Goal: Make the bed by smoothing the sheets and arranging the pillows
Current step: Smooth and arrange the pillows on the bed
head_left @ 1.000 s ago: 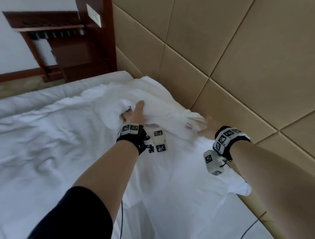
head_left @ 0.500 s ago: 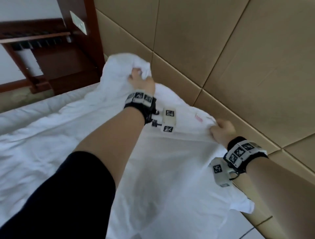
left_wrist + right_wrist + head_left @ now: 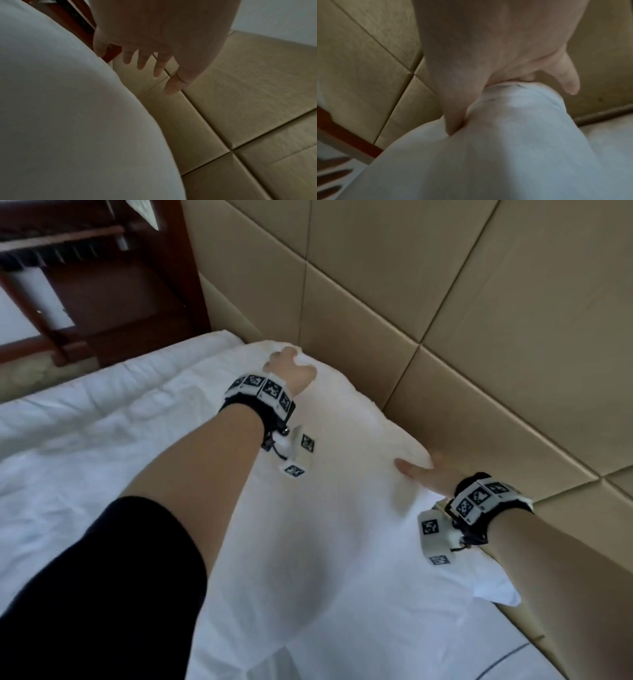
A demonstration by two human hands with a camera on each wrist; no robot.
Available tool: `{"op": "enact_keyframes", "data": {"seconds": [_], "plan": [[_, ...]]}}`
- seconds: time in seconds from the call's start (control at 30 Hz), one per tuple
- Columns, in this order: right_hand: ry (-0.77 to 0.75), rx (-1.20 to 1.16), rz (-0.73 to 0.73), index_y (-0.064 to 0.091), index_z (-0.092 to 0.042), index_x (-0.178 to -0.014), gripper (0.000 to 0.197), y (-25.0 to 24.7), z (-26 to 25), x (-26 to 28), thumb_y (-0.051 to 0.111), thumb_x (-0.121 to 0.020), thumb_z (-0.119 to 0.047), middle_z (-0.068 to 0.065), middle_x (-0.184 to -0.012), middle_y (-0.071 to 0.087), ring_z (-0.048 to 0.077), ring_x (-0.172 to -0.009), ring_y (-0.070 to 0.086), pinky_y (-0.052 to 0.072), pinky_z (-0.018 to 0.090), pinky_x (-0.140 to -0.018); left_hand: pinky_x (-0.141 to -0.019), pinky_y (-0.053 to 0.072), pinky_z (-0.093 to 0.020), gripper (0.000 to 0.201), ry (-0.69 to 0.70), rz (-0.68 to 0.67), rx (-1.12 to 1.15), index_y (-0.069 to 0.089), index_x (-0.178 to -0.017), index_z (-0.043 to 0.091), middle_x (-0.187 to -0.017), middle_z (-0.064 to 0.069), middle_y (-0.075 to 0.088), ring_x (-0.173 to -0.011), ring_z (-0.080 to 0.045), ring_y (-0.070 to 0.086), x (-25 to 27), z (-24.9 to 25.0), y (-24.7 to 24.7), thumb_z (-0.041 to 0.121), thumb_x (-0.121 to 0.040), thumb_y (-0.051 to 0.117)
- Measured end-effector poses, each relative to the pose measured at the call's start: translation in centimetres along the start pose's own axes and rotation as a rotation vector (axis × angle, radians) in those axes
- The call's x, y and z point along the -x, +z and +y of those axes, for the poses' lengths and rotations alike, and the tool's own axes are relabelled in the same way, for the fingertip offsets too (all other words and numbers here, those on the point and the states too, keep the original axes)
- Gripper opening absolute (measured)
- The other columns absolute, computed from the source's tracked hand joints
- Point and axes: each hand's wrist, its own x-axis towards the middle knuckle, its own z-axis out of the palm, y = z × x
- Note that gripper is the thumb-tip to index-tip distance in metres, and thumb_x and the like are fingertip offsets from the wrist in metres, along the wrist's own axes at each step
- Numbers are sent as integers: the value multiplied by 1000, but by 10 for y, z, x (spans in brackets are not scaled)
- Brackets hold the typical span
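A white pillow (image 3: pixel 342 474) lies on the bed along the padded headboard (image 3: pixel 445 302). My left hand (image 3: pixel 289 368) is at its far corner. In the left wrist view that hand (image 3: pixel 154 54) has its fingers spread and straight just past the pillow's edge (image 3: pixel 68 121), holding nothing. My right hand (image 3: pixel 424 474) grips the pillow's near right corner. The right wrist view shows the thumb (image 3: pixel 453 121) dug into the pillow (image 3: pixel 505 155) and the fingers behind the corner. A rumpled white duvet (image 3: pixel 102 440) covers the bed to the left.
A dark wooden stand (image 3: pixel 120 302) is beyond the bed's far edge, next to the headboard. A thin cable (image 3: pixel 503 659) lies on the sheet at the lower right. The pillow's open end (image 3: pixel 493 583) sticks out under my right wrist.
The far end of the pillow, held up by my left hand half a second ago, has come down against the headboard. My left hand has let go of the fabric; the right keeps its hold.
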Motion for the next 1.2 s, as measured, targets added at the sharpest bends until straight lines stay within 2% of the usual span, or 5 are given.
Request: {"op": "enact_keyframes", "data": {"seconds": [0.3,0.43,0.67,0.9,1.2], "plan": [[160,67,173,42,-11,-138,56,24,8,5,57,-90,-36,17,-134,52,37,-120,52,45,40,-97,-108,35,-44,67,-30,-41,76,41,-137,15,-147,-7,29,-135,-28,30,67,-52,15,25,-75,66],[168,164,147,48,-8,-136,48,2,10,25,57,-91,-23,15,-139,48,31,-123,50,39,24,-61,-108,35,-42,55,-6,-117,-27,46,-132,18,-147,-3,30,-135,-25,32,92,-69,18,29,-82,65],[34,495,148,15,-31,-145,83,21,28,61,60,-75,-30,19,-132,46,37,-105,56,51,49,-84,-117,19,-45,78,29,-179,-109,32,-144,28,-159,4,8,-146,-20,12,132,-101,11,45,-77,68],[227,-326,233,36,-29,-133,75,48,4,69,58,-69,-59,2,-110,57,32,-104,60,46,49,-98,-115,-1,-61,115,64,-457,-580,-13,-150,31,-156,-1,-29,-145,-28,-21,169,-101,44,64,-72,65],[272,-801,15,61,-18,-95,37,65,5,55,65,-82,-53,-2,-42,60,17,-31,57,49,25,-38,-115,-13,-54,91,70,-332,-257,7,-151,34,-160,7,-12,-147,-19,-14,161,-130,69,52,-82,63]]}}
